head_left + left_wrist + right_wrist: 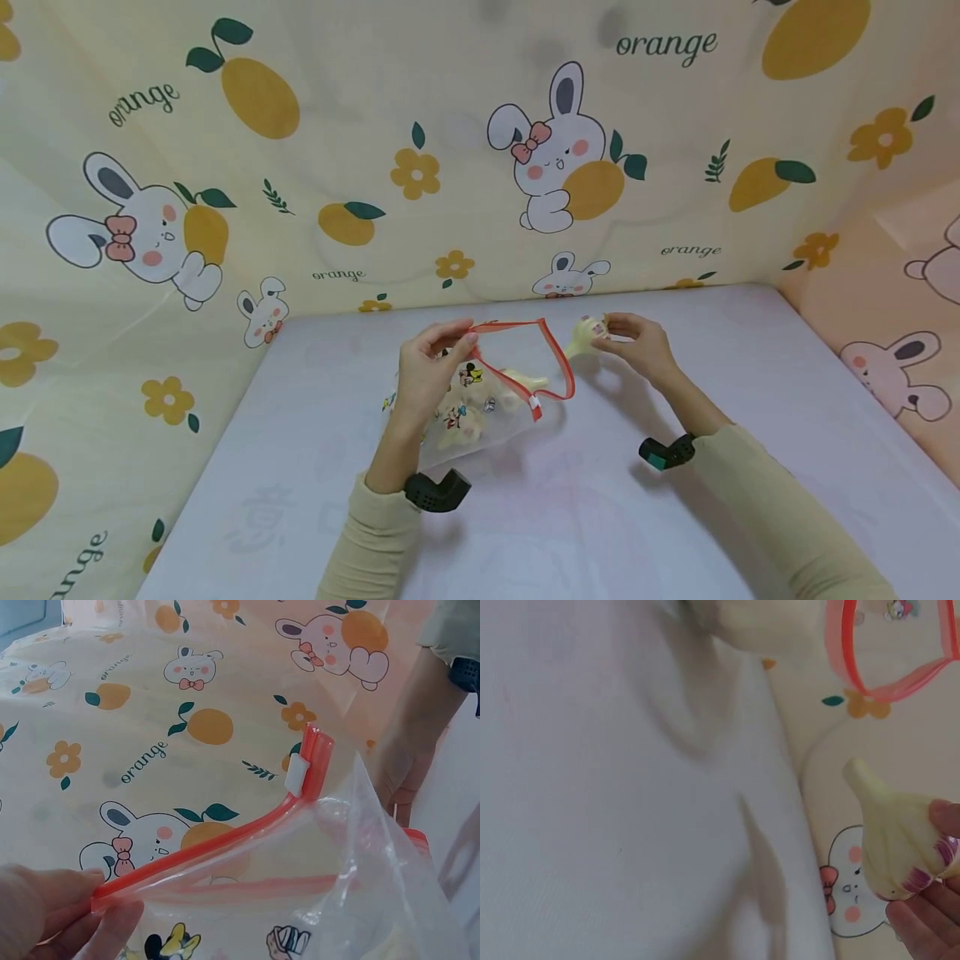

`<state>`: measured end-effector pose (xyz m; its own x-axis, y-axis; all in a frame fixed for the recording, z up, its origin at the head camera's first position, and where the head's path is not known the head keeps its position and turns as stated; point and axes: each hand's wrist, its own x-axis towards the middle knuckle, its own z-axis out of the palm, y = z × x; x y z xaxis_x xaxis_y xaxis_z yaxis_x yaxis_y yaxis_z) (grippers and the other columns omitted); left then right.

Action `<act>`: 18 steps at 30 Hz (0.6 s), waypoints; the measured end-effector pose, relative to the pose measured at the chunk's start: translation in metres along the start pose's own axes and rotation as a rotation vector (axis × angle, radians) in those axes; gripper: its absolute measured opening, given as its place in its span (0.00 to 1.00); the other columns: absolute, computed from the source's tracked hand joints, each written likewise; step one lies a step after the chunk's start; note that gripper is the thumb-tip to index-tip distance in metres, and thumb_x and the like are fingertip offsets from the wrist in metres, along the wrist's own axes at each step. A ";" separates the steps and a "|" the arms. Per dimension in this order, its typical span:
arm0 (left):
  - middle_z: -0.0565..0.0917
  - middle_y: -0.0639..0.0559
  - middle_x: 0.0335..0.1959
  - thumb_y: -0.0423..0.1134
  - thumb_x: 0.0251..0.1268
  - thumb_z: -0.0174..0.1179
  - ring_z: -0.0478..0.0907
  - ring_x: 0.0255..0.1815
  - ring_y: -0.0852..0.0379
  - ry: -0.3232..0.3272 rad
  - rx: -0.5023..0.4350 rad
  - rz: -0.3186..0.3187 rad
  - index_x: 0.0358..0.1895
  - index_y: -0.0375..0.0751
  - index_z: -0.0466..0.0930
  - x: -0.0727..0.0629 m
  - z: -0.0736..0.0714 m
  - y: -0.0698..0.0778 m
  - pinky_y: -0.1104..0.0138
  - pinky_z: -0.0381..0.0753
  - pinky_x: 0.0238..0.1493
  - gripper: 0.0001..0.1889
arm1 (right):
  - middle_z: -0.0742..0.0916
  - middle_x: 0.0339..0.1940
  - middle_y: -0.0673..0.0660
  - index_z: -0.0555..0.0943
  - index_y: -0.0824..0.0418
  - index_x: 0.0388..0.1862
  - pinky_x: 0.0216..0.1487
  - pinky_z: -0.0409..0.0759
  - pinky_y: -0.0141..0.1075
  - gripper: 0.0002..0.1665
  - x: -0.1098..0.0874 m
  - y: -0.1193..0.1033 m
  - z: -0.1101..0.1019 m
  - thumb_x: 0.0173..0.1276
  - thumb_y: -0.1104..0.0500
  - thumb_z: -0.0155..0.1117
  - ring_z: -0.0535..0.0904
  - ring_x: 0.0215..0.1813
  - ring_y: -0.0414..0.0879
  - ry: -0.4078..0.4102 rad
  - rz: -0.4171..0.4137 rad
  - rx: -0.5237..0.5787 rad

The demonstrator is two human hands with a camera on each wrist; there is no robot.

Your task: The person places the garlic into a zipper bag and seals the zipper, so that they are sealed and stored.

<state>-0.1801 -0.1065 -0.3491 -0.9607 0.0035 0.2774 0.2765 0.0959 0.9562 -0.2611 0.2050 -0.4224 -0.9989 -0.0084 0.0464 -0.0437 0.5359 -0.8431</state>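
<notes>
A clear zip bag (480,417) with cartoon prints and a red zip edge hangs from my left hand (431,367), whose thumb and fingers pinch one end of that edge. The bag's mouth gapes toward the right, and a white slider (297,775) sits near the far end of the zip. Inside lie several pale bulb-shaped pieces, partly hidden by the prints. Just right of the mouth, my right hand (637,342) holds a garlic bulb (900,840) with purple streaks at its base. The bulb's stem points toward the bag.
A white-covered table (570,517) lies beneath both hands. Behind it rises a cloth backdrop (450,100) printed with rabbits and oranges, which continues along the left and right sides. Black wrist cameras (438,490) sit on both forearms.
</notes>
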 end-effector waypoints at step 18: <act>0.83 0.31 0.42 0.32 0.65 0.61 0.82 0.31 0.71 -0.011 0.007 0.002 0.51 0.33 0.81 0.001 -0.001 -0.002 0.78 0.84 0.40 0.13 | 0.83 0.57 0.70 0.74 0.69 0.61 0.39 0.73 0.10 0.32 -0.016 -0.026 -0.007 0.61 0.57 0.71 0.80 0.59 0.63 0.075 -0.120 0.047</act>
<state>-0.1816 -0.1077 -0.3504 -0.9603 0.0145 0.2786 0.2785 0.1028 0.9549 -0.2435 0.1973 -0.3969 -0.9823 -0.0063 0.1871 -0.1657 0.4946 -0.8532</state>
